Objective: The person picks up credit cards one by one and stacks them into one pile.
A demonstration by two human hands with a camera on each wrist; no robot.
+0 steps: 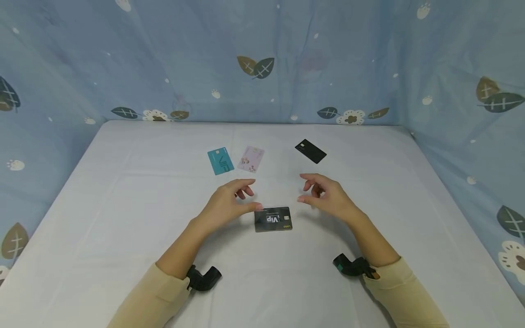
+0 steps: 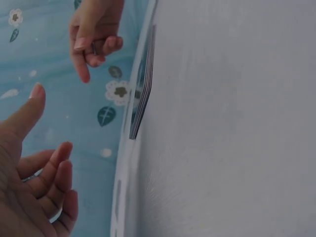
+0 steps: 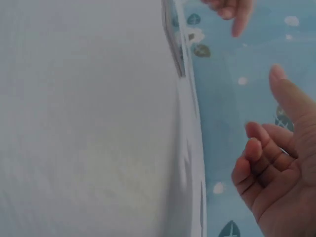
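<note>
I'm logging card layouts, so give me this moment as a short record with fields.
Near cards: black Vip card atop a card stack, lettering upside down in the head view
Far cards, left to right: teal VIP card, pink floral card, black chip card
Left hand: by the stack's left end, thumb and fingers apart, holding nothing
Right hand: right of the stack, holding nothing
Surface: white table cover
Backdrop: blue leaf-print fabric

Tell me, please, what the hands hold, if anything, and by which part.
Nothing; the left hand and right hand are both clear of the card stack.
</note>
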